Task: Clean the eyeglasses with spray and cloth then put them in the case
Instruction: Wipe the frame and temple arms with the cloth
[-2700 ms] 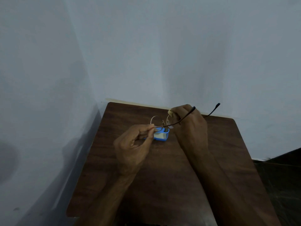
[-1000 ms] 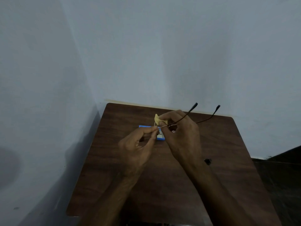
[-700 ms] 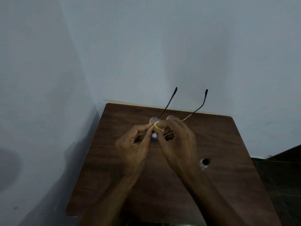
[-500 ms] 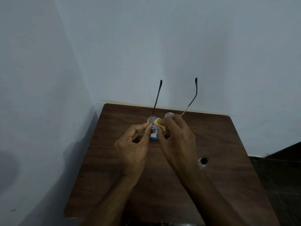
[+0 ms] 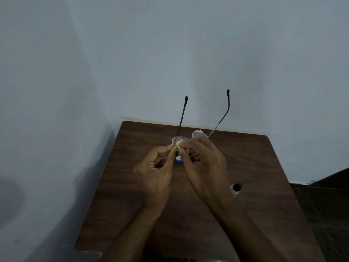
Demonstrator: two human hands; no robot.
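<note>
Eyeglasses (image 5: 196,133) with round lenses and a thin metal frame are held up over the far middle of the dark wooden desk (image 5: 264,167), lenses down toward the hands and both temple arms open, rising side by side with their dark tips against the pale wall (image 5: 170,53). The left hand (image 5: 156,173) has its thumb and forefinger pinched together on the frame at the outer rim of the left lens, by the hinge. The right hand (image 5: 204,167) is closed on a small yellow cloth (image 5: 179,143), pressing it against that same lens, so the two hands nearly touch at the fingertips. Directly beneath them a blue object (image 5: 178,160) lies on the desk, mostly hidden by the fingers (only slivers of it show, so whether it is the case cannot be told). A small dark-capped item (image 5: 236,188) stands on the desk just right of the right wrist, apart from the hands. The desk's left edge runs close along the side wall, and its far edge meets the back wall, leaving little room there; the right edge is open, with dark floor (image 5: 324,205) beyond it. Bare desk surface lies on both sides of the forearms and toward the near edge.
</note>
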